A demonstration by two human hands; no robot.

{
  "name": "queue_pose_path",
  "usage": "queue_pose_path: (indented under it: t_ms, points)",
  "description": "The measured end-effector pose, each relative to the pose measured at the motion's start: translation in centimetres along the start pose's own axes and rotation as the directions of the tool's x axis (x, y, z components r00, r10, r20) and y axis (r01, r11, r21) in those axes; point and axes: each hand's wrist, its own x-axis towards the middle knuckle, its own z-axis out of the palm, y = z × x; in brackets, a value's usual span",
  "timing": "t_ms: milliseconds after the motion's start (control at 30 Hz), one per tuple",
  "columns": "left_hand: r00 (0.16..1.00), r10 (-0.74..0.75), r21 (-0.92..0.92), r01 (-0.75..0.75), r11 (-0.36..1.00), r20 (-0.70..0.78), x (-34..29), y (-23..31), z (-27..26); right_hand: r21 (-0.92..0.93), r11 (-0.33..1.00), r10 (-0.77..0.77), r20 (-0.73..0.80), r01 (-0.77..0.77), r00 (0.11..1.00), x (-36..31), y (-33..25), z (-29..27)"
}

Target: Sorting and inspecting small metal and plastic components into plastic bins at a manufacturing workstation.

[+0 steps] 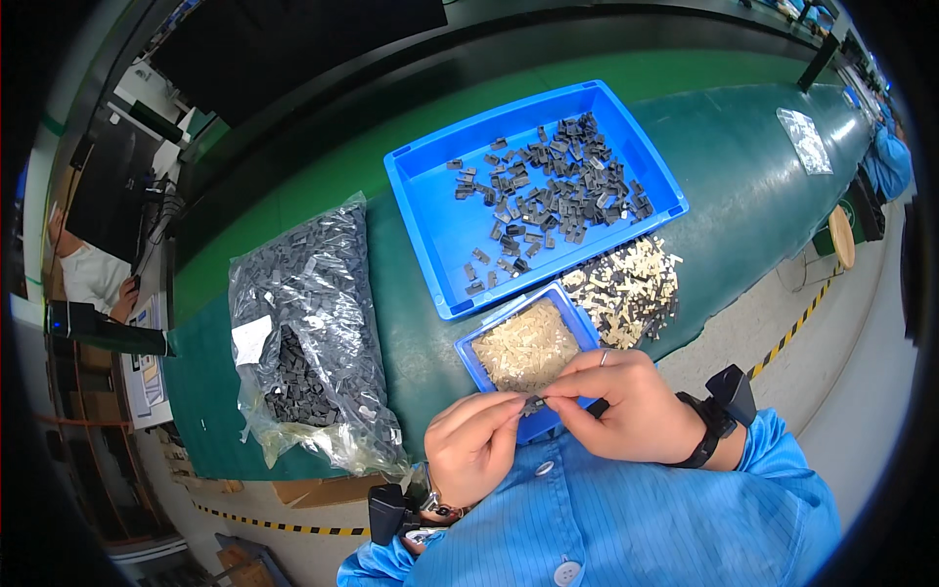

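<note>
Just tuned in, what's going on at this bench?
The left hand and right hand pinch a small dark part close to a small blue bin of cream pieces. Beyond it, a large blue tray holds loose dark parts. A clear bag of dark parts lies left; a mixed cream-and-dark pile lies right.

The left grip and right grip pinch a dark part near a blue bin.
</note>
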Motion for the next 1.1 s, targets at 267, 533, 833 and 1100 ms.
queue_pose_path:
  t_ms: [267, 533, 833, 1100]
  points:
    - [1.000, -0.002, 0.008, 0.002, 1.000, -0.008, 0.13, 0.08, -0.01, -0.004, 1.000, 0.018, 0.021, -0.018, 1.000, 0.24, -0.16, 0.01]
    - [1.000, -0.011, -0.005, 0.011, 1.000, 0.001, 0.16, 0.02, -0.09, -0.009, 1.000, 0.021, 0.016, -0.021, 1.000, 0.32, -0.13, 0.07]
    - [0.998, -0.060, -0.090, 0.061, 0.994, 0.007, -0.14, 0.17, -0.27, 0.048, 0.998, 0.036, 0.041, -0.038, 0.999, 0.30, -0.40, -0.21]
    - [1.000, 0.021, -0.135, -0.020, 0.991, 0.008, 0.20, -0.09, -0.37, 0.269, 0.949, 0.137, 0.119, -0.165, 0.983, 0.14, -0.04, -0.36]
